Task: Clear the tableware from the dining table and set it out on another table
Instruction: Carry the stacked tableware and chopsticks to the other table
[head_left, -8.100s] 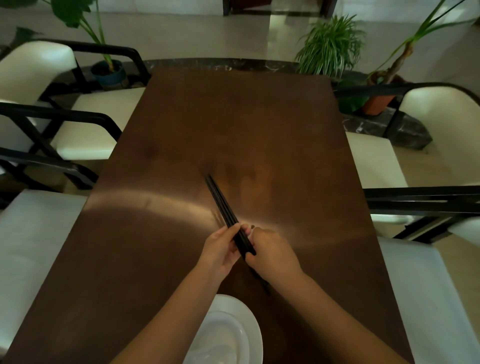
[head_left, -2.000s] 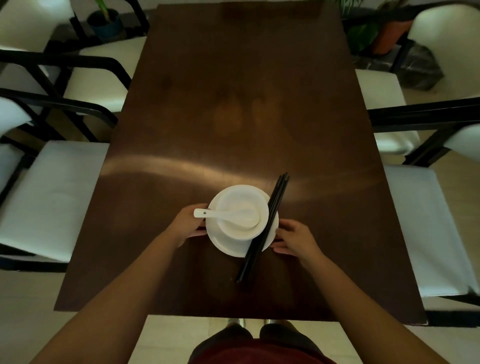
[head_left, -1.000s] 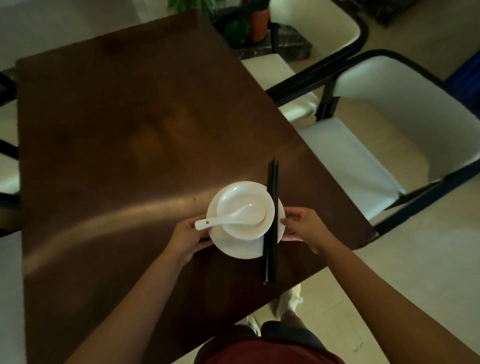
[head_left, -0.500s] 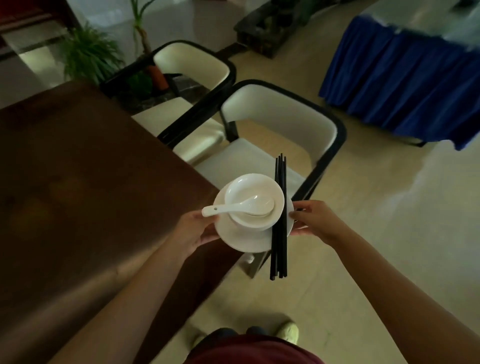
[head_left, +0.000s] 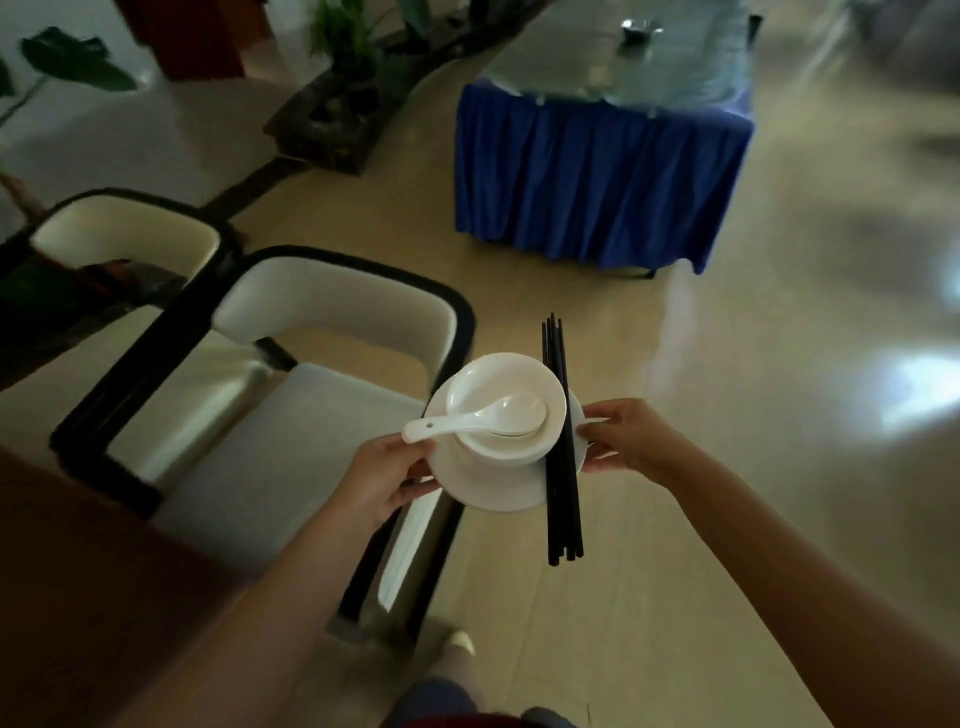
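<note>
I hold a white plate (head_left: 488, 486) in the air between both hands. A white bowl (head_left: 506, 402) sits on it, and a white spoon (head_left: 472, 421) lies in the bowl with its handle pointing left. Black chopsticks (head_left: 561, 441) rest across the plate's right side, sticking out front and back. My left hand (head_left: 384, 478) grips the plate's left rim, my right hand (head_left: 628, 436) grips its right rim. The brown dining table (head_left: 93, 587) shows at the lower left. A table with a blue skirt (head_left: 597, 182) stands ahead across the floor.
Two white chairs with black frames (head_left: 291, 395) stand just left of the plate, beside the dining table. Potted plants (head_left: 343, 67) line the far wall. A small metal object (head_left: 639, 26) sits on the blue table's top. Shiny beige floor (head_left: 779, 415) stretches to the right.
My view has swung right, away from the dining table and toward the blue-skirted table. The plate with bowl, spoon and chopsticks stays held between both hands, now over the floor by the chair.
</note>
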